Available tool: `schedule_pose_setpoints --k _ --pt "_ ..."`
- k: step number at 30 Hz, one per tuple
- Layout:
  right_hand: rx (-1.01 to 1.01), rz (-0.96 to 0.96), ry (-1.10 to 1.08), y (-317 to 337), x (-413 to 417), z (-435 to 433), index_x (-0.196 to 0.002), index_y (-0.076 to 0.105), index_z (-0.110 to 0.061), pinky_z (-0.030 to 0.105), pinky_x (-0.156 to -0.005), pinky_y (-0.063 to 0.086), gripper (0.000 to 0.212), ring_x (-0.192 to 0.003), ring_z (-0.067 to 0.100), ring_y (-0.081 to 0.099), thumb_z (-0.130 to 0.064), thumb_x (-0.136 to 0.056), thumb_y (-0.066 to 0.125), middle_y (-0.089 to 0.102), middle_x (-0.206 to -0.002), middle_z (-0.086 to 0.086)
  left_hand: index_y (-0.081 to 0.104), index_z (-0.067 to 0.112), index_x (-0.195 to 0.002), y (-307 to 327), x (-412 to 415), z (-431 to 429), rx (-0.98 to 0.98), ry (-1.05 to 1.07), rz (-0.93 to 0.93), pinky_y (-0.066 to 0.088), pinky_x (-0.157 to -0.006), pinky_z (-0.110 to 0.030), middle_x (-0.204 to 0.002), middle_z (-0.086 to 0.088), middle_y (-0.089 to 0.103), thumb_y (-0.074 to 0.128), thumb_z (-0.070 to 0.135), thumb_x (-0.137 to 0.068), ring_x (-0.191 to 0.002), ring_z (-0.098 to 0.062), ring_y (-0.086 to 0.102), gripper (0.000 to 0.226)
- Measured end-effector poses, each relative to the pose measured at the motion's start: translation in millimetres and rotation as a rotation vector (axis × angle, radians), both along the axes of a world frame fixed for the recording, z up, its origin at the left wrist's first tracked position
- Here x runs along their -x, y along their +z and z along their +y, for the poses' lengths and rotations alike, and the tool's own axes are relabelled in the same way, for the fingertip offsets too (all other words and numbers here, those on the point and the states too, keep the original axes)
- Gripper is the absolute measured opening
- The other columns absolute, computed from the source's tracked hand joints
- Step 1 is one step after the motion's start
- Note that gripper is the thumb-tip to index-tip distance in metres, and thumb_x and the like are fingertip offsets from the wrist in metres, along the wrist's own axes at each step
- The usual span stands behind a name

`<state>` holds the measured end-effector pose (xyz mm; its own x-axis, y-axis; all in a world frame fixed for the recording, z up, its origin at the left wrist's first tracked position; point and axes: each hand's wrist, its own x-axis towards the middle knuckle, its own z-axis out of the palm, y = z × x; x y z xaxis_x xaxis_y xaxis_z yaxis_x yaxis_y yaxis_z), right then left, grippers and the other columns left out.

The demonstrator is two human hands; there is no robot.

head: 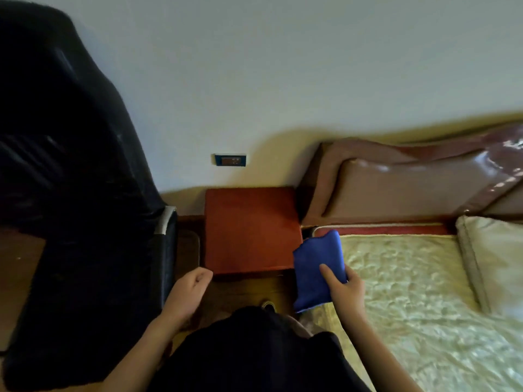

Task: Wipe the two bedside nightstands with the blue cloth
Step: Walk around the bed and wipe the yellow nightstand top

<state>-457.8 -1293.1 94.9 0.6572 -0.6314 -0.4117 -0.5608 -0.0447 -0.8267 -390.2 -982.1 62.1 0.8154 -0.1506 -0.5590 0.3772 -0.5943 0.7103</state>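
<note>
A reddish-brown wooden nightstand (250, 230) stands against the wall between a dark chair and the bed. Its top is bare. My right hand (343, 290) holds a folded blue cloth (317, 267) over the bed's corner, just right of the nightstand's front right corner. The thumb lies on top of the cloth. My left hand (188, 290) hovers at the nightstand's front left corner, fingers loosely curled, holding nothing. Only one nightstand is in view.
A chair draped in dark fabric (73, 176) fills the left side. The bed (424, 301) with a pale quilted cover, a pillow (492, 250) and a padded brown headboard (410, 185) lies to the right. A wall socket (230, 160) sits above the nightstand.
</note>
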Motion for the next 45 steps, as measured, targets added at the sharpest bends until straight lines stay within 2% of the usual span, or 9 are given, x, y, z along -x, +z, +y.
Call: schedule_pose_setpoints --k 5,10,14,24,30,35,39,42,45 --pt "0.034 -0.091 -0.320 25 39 22 -0.082 0.067 -0.010 0.031 -0.060 0.052 0.012 -0.068 0.015 0.068 -0.020 -0.084 0.074 0.071 -0.076 0.005 0.057 0.045 -0.092 15 -72 -15 0.003 -0.361 -0.048 0.042 -0.077 -0.021 -0.102 0.012 0.066 0.042 0.045 -0.097 -0.099 -0.004 0.059 0.016" --pt "0.070 -0.183 -0.650 43 110 61 -0.083 0.067 -0.020 0.018 -0.053 0.050 0.007 -0.063 -0.001 0.066 -0.018 -0.086 0.072 0.071 -0.076 -0.004 0.063 0.027 -0.111 26 -116 -60 -0.036 -0.761 -0.192 0.043 -0.082 -0.027 -0.107 0.008 0.066 0.041 0.044 -0.098 -0.104 -0.010 0.059 0.031" --pt "0.094 -0.200 -0.913 42 182 111 -0.083 0.067 -0.010 0.017 -0.051 0.048 0.008 -0.063 0.007 0.066 -0.016 -0.086 0.072 0.071 -0.077 0.009 0.064 0.030 -0.097 36 -93 -105 0.047 -0.958 -0.260 0.043 -0.075 -0.028 -0.096 0.010 0.068 0.044 0.033 -0.099 -0.093 -0.008 0.061 0.020" --pt "0.043 -0.213 -1.592 7 347 295 -0.080 0.067 -0.001 0.022 -0.054 0.049 0.013 -0.068 0.014 0.067 -0.012 -0.084 0.073 0.071 -0.075 0.014 0.065 0.028 -0.097 13 101 -142 0.059 -1.606 -0.135 0.043 -0.072 -0.024 -0.095 0.009 0.069 0.047 0.030 -0.098 -0.093 -0.010 0.063 0.019" --pt "0.032 -0.153 -1.993 -15 430 420 -0.069 0.063 -0.007 0.014 -0.049 0.043 0.017 -0.052 -0.002 0.058 -0.008 -0.082 0.075 0.066 -0.059 -0.005 0.065 0.029 -0.099 6 268 -116 0.089 -1.957 -0.064 0.044 -0.074 -0.023 -0.097 0.009 0.069 0.045 0.030 -0.099 -0.094 -0.007 0.063 0.019" --pt "0.023 -0.076 -2.327 -23 486 506 -0.072 0.063 -0.002 0.028 -0.056 0.047 0.018 -0.061 0.013 0.058 -0.010 -0.080 0.077 0.068 -0.069 0.008 0.064 0.028 -0.108 6 410 -81 0.110 -2.334 -0.057 0.043 -0.074 -0.020 -0.102 0.009 0.068 0.046 0.034 -0.098 -0.097 -0.006 0.061 0.022" --pt "0.028 -0.059 -2.546 -25 518 547 -0.077 0.065 -0.004 0.013 -0.048 0.046 0.010 -0.055 0.002 0.063 -0.006 -0.082 0.074 0.068 -0.071 0.002 0.062 0.026 -0.112 17 500 -61 0.154 -2.579 -0.094 0.040 -0.075 -0.015 -0.103 0.011 0.065 0.046 0.034 -0.098 -0.095 0.000 0.057 0.023" --pt "0.022 -0.057 -2.635 -31 548 557 -0.083 0.067 -0.002 0.012 -0.049 0.046 0.009 -0.061 0.010 0.061 -0.007 -0.082 0.074 0.068 -0.072 -0.001 0.063 0.028 -0.108 17 550 -59 0.139 -2.669 -0.113 0.039 -0.072 -0.013 -0.100 0.014 0.065 0.046 0.034 -0.098 -0.091 0.003 0.057 0.020" --pt "0.019 -0.043 -2.657 -36 592 551 -0.082 0.066 -0.003 0.011 -0.047 0.044 0.010 -0.057 0.002 0.063 -0.009 -0.083 0.074 0.068 -0.073 0.001 0.066 0.028 -0.103 3 591 -69 0.109 -2.683 -0.162 0.042 -0.076 -0.020 -0.099 0.014 0.067 0.048 0.034 -0.097 -0.092 0.002 0.058 0.020"
